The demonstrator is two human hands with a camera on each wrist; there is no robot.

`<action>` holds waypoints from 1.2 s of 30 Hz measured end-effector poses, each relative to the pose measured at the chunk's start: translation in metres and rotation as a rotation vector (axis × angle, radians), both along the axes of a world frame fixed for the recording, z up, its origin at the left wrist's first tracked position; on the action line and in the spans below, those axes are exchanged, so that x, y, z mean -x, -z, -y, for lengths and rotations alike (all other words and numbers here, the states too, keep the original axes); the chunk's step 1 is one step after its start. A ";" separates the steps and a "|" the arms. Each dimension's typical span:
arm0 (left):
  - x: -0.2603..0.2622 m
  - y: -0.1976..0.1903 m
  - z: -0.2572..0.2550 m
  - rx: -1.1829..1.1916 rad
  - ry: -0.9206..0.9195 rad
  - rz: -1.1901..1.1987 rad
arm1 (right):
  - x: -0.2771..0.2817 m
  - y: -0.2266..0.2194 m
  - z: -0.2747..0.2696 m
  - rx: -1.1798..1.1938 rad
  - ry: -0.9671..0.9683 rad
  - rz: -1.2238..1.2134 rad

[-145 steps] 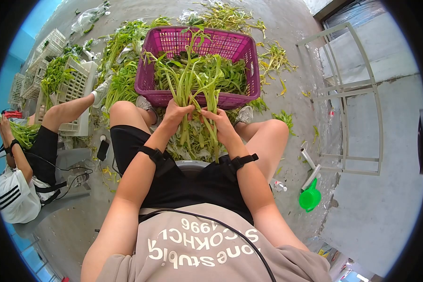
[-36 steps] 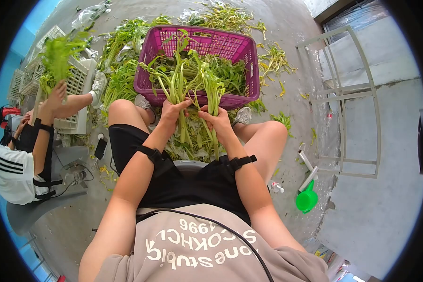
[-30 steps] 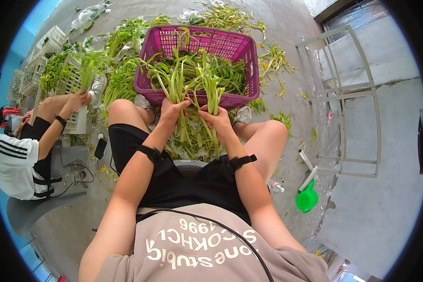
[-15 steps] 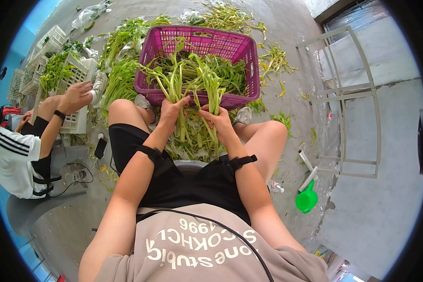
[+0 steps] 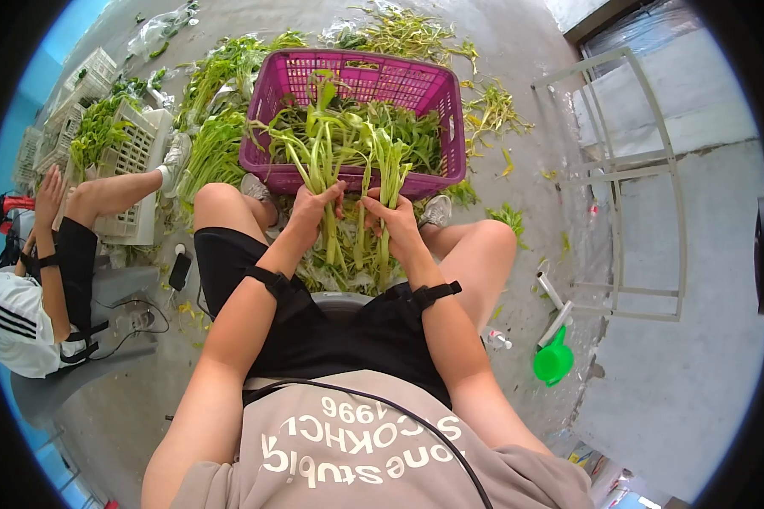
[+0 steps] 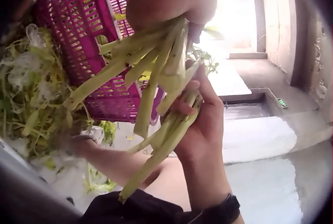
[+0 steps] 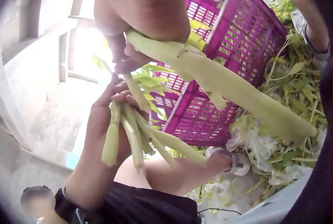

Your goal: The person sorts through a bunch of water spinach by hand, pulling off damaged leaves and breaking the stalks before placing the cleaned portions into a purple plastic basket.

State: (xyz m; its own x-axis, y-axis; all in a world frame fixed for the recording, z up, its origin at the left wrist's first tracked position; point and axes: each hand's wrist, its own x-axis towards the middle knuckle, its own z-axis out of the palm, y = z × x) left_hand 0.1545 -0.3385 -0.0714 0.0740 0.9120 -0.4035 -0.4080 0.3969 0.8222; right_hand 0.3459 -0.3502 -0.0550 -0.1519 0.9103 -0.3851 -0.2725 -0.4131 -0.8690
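Lettering across the grey-brown shirt (image 5: pixel 373 450) comes up upside down in the head view, with "1996" plain to read; a black cable (image 5: pixel 390 415) cuts over the other lines; three black stripes mark the white top (image 5: pixel 17 327) of a second person off to the left. Around the seat now: a dark phone (image 5: pixel 180 270) on the floor to the left; a clear bottle (image 5: pixel 497 340) and a green plastic vessel (image 5: pixel 553 362) to the right, any print too small to read; a metal frame (image 5: pixel 672 170) stands beyond them; loose greens (image 5: pixel 216 153) crowd the purple basket (image 5: pixel 399 82) on its left, yellowed stems (image 5: pixel 403 34) lie behind it. Inside the basket, leafy greens (image 5: pixel 416 140); pale crates (image 5: pixel 148 153) over left, greens in one. And the hands: left hand (image 5: pixel 308 212) grasping a thick bunch of stalks (image 5: pixel 323 157), right hand (image 5: pixel 392 219) gripping a second bunch (image 5: pixel 390 165), both bunches upright before the basket's near side, leaves overhanging it!
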 end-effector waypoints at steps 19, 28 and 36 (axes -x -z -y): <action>-0.003 -0.014 0.005 -0.041 0.086 0.053 | 0.000 -0.001 -0.004 0.087 -0.005 -0.204; -0.002 -0.003 0.001 -0.070 -0.015 0.114 | -0.001 0.003 -0.004 0.091 -0.003 -0.223; 0.002 -0.007 0.001 -0.050 0.005 0.155 | -0.001 0.005 -0.005 0.086 -0.011 -0.182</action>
